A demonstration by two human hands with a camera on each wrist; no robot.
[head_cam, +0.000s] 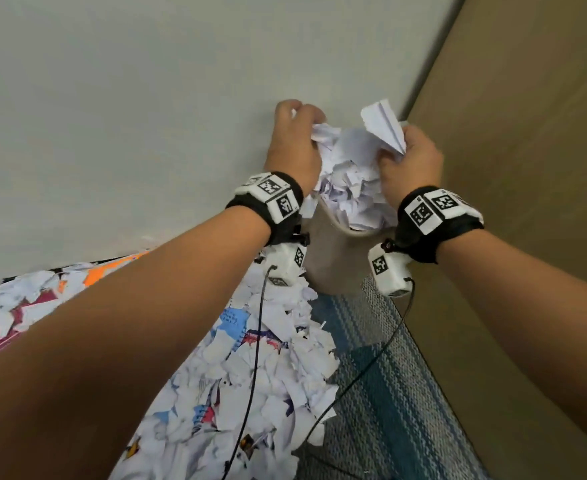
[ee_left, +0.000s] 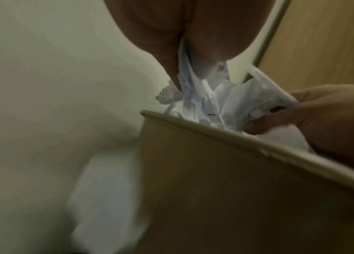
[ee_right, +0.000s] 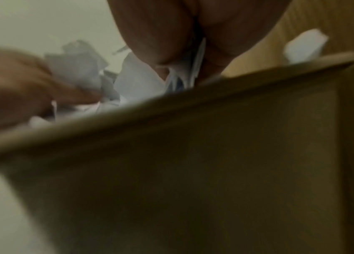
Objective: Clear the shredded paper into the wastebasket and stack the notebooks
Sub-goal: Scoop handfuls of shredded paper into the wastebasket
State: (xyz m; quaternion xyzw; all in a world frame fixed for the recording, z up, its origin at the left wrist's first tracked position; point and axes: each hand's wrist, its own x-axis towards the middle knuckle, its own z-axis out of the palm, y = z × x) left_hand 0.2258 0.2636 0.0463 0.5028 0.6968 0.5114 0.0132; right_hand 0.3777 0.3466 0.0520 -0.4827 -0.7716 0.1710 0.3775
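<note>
Both hands were over the beige wastebasket (head_cam: 333, 251), which stood against the wall. The left hand (head_cam: 294, 147) and the right hand (head_cam: 411, 164) each gripped one side of a bundle of shredded paper (head_cam: 351, 178) at its rim. More torn paper (head_cam: 268, 368) covered the notebooks (head_cam: 240, 327) on the floor.

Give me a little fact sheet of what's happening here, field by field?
Left hand: grips a wad of torn paper over the wastebasket
Right hand: grips the same wad's other side
Wastebasket: tan, filled to its rim
Floor pile: many scraps left on the floor
Notebooks: colourful covers, mostly buried under scraps, not stacked
Carpet: blue striped
</note>
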